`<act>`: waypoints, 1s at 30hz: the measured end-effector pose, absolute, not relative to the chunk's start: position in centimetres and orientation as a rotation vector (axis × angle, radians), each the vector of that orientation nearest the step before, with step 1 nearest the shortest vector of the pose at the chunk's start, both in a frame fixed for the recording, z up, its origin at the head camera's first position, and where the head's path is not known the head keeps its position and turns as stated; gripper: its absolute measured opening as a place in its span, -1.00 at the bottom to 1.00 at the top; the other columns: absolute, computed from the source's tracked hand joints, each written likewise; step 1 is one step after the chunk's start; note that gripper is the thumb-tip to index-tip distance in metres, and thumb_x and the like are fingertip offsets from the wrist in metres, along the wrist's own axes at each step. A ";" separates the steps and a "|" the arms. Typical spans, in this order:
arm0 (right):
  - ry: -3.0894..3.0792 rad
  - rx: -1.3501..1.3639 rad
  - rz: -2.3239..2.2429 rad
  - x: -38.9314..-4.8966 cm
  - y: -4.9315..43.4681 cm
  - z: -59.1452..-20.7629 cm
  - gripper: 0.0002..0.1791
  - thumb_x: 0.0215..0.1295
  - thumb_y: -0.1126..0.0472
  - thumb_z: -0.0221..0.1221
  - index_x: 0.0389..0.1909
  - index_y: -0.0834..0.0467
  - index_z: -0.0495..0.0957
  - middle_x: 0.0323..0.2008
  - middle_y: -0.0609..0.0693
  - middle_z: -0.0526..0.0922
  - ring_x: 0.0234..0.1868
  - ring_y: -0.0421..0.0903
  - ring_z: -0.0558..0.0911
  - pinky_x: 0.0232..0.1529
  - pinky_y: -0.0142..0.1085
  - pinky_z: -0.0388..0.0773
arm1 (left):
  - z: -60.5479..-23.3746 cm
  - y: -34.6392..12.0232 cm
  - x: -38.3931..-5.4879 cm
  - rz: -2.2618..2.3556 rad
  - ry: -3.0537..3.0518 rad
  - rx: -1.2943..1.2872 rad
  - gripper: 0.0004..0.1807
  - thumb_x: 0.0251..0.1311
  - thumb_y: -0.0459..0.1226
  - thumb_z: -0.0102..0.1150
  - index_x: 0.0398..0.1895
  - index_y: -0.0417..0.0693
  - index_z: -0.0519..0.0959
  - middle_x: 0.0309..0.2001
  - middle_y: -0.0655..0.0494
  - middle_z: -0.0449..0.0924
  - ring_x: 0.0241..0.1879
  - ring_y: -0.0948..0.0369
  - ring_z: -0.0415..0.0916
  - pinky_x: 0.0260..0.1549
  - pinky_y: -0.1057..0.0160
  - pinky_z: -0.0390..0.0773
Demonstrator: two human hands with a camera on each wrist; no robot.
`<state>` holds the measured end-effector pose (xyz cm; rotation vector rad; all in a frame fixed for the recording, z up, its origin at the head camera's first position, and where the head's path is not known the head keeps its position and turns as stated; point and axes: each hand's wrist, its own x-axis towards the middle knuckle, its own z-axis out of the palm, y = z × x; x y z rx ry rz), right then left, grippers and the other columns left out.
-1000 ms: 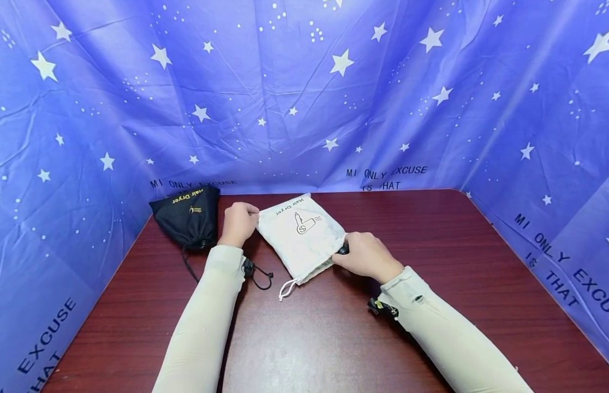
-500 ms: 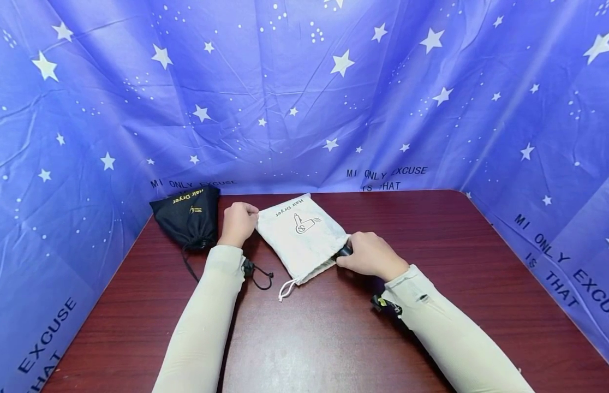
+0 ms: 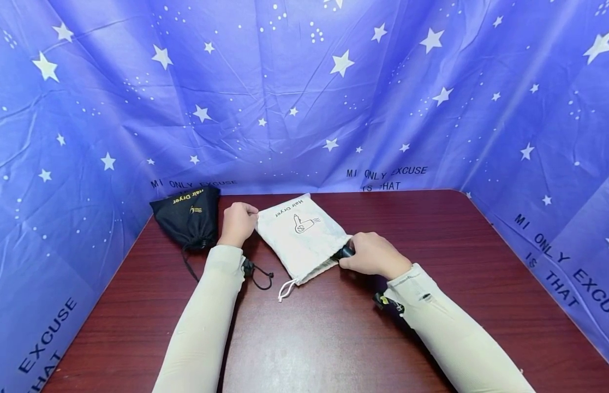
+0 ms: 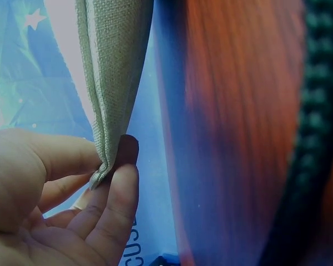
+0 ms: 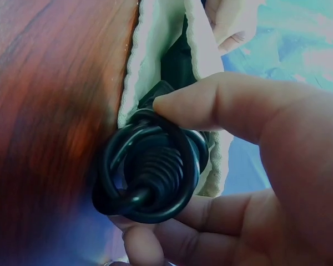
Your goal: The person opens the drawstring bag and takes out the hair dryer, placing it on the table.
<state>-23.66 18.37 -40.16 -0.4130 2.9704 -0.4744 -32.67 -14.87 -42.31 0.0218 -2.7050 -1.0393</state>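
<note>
A white cloth drawstring bag (image 3: 304, 240), printed "Hair Dryer", lies slanted on the table with its mouth toward the lower right. My left hand (image 3: 239, 222) pinches its left corner; in the left wrist view the bag's seam (image 4: 97, 111) runs down between thumb and fingers. At the bag's mouth, my right hand (image 3: 375, 255) grips a black hair dryer (image 3: 345, 252) by its handle end. The right wrist view shows its coiled black cord (image 5: 150, 213) and ribbed cord sleeve between thumb and fingers. The rest of the dryer is hidden inside the bag.
Left of my left hand lies a black drawstring bag (image 3: 186, 218) with yellow "Hair Dryer" lettering, its mouth drawn together. A white drawstring (image 3: 286, 289) trails from the white bag onto the dark red wooden table (image 3: 294, 349). Blue star-patterned curtains (image 3: 285, 98) hang behind and at both sides.
My right hand has moved slightly to the right, and more of the black handle shows outside the white bag's mouth. My left hand keeps its place at the corner.
</note>
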 end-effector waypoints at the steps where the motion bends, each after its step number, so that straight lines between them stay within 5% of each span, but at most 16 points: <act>1: 2.968 -0.413 -0.472 -23.7 18.4 -40.2 -0.67 -0.04 -0.07 0.34 -0.70 -0.03 0.43 -0.68 -0.14 0.39 -0.59 -0.12 0.42 -0.57 -0.23 0.30 | -42.3 -14.9 -32.7 -1.043 -2.706 0.023 -0.82 0.31 -0.34 0.22 -0.17 -0.14 0.79 -0.18 -0.08 0.81 -0.16 -0.04 0.70 -0.10 0.02 0.64; 10: 2.929 -0.427 -0.446 -23.8 18.9 -40.2 -0.59 -0.05 -0.08 0.34 -0.73 -0.04 0.32 -0.69 -0.18 0.25 -0.62 -0.16 0.31 -0.60 -0.25 0.23 | -42.3 -14.9 -32.7 -1.058 -2.716 0.034 -0.82 0.33 -0.33 0.22 -0.14 -0.14 0.78 -0.18 -0.07 0.80 -0.19 -0.02 0.70 -0.13 0.03 0.64; 30: 2.871 -0.404 -0.406 -23.6 19.4 -39.4 -0.62 -0.06 -0.11 0.37 -0.71 -0.04 0.39 -0.64 -0.14 0.38 -0.57 -0.12 0.41 -0.55 -0.22 0.33 | -42.5 -15.1 -32.8 -1.060 -2.713 0.039 -0.82 0.30 -0.33 0.22 -0.18 -0.13 0.79 -0.18 -0.07 0.81 -0.14 -0.04 0.68 -0.08 0.02 0.62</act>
